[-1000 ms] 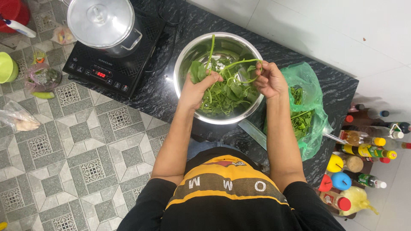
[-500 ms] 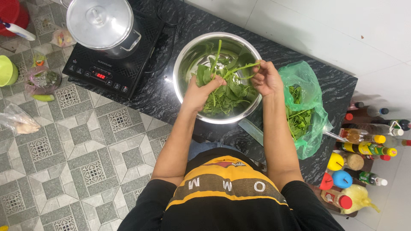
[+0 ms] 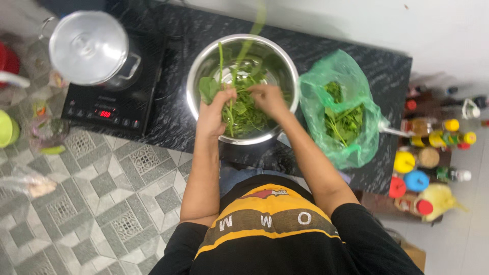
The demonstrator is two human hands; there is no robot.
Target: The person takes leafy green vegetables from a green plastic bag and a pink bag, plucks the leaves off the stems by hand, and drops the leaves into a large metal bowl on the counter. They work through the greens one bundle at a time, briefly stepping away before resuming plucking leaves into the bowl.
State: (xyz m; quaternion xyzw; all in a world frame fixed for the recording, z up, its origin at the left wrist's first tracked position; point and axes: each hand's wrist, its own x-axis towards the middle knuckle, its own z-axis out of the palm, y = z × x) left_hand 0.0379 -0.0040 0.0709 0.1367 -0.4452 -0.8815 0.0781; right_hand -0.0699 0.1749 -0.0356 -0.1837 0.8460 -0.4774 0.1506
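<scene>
A round steel bowl (image 3: 204, 66) sits on a black speckled counter (image 3: 331, 48) and holds leafy greens (image 3: 247, 114). My left hand (image 3: 216, 109) is inside the bowl at its left side, closed on a stalk of greens (image 3: 221, 61) that stands upward. My right hand (image 3: 267, 98) is in the middle of the bowl, fingers pinched on the greens next to the left hand. Both hands nearly touch.
A green plastic bag (image 3: 356, 147) with more greens lies right of the bowl. A lidded steel pot (image 3: 89, 48) stands on a black induction cooker (image 3: 114, 109) at the left. Bottles and jars (image 3: 433, 168) crowd the right side. Patterned floor tiles (image 3: 102, 203) lie below.
My right hand has moved left from the bowl's right rim into the middle, close to the left hand. The view has shifted so the bowl sits more centred.
</scene>
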